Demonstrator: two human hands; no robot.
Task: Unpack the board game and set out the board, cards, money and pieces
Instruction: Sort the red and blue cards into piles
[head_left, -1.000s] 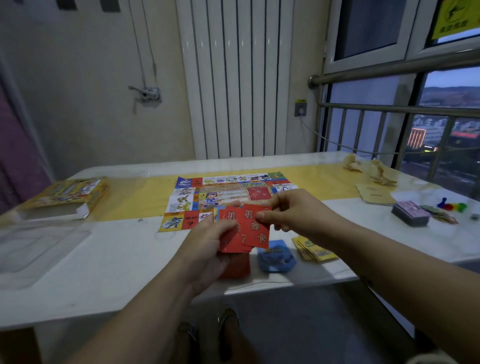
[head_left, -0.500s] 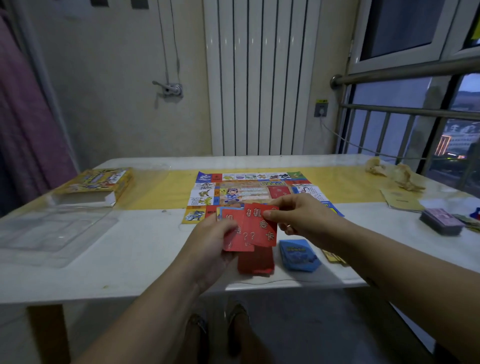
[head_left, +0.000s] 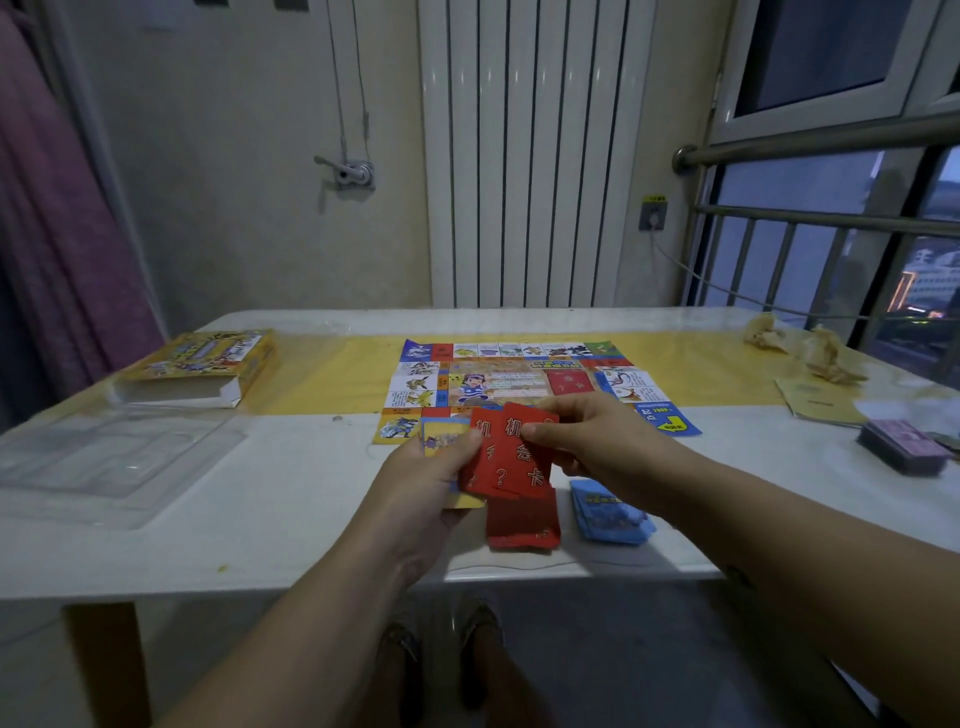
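The colourful game board (head_left: 519, 374) lies unfolded in the middle of the white table (head_left: 260, 519). My left hand (head_left: 431, 478) holds a small fan of cards just above the table's front part. My right hand (head_left: 587, 441) pinches the top red card (head_left: 519, 452), which bears white characters and a question mark. Below the hands a stack of red cards (head_left: 522, 525) lies on the table. A stack of blue cards (head_left: 608, 512) sits to its right. The yellow game box (head_left: 200, 366) rests at the left.
A clear plastic tray insert (head_left: 104, 462) lies at the front left. At the far right sit a dark card deck (head_left: 901, 447), a beige booklet (head_left: 818, 402) and crumpled wrapping (head_left: 810, 351). A radiator and a railed window stand behind the table.
The camera has turned left, so the yellow cards and coloured pawns at the right have left the view. Both hands still hold the red cards above the red stack.
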